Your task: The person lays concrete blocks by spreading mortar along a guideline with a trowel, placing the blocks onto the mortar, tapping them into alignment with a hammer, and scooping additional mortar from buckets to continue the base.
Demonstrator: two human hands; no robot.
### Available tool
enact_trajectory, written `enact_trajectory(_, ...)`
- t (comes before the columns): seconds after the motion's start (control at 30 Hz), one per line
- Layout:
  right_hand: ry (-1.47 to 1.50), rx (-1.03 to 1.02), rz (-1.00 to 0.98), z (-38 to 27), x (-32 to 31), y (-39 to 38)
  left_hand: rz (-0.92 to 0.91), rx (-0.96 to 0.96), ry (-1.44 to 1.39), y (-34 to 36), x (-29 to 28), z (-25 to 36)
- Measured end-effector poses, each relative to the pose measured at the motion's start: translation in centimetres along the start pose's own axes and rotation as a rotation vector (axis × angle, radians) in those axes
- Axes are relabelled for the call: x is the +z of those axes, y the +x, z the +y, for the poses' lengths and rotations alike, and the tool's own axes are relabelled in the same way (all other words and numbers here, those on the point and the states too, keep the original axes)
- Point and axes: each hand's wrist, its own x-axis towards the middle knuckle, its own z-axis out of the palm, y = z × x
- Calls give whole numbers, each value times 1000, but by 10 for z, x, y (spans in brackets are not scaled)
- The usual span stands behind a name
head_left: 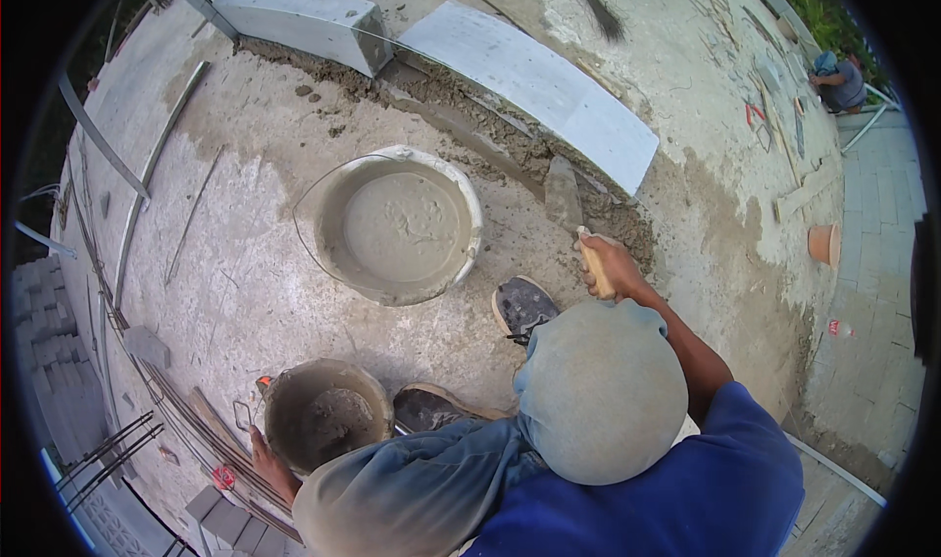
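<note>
Your right hand (615,267) grips the trowel (563,196), right of centre; left hand (273,467) at the small bucket (291,412), lower left, grip unclear. Best press mortar (627,227) firmly along the long block (534,94), blade low, without nudging it.

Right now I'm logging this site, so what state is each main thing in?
Large bucket: upright, partly filled with grey mix.
Smaller bucket: mouth open, caked inside.
Trowel: gripped in right hand, blade against mortar.
Pale blocks: in a row, gap between.
Left hand: at the smaller bucket's side, grip unclear.
</note>
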Motion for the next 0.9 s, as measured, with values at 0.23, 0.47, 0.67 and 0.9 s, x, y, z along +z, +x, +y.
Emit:
enact_trajectory(0.23, 421, -80, -158, 13, 101, 60, 11, 44, 20, 2, -10, 12)
enact_trajectory(0.47, -54, -284, -97, -55, 140, 123, -21, 133, -15, -2, 14, 37)
enact_trajectory(0.67, -1256, -682, 324, -34, 94, 84, 52, 118, -171, 45, 6, -76)
enact_trajectory(0.9, -1317, -465, 543, 26, -36, -9, -91, 145, -164, 54, 29, -67)
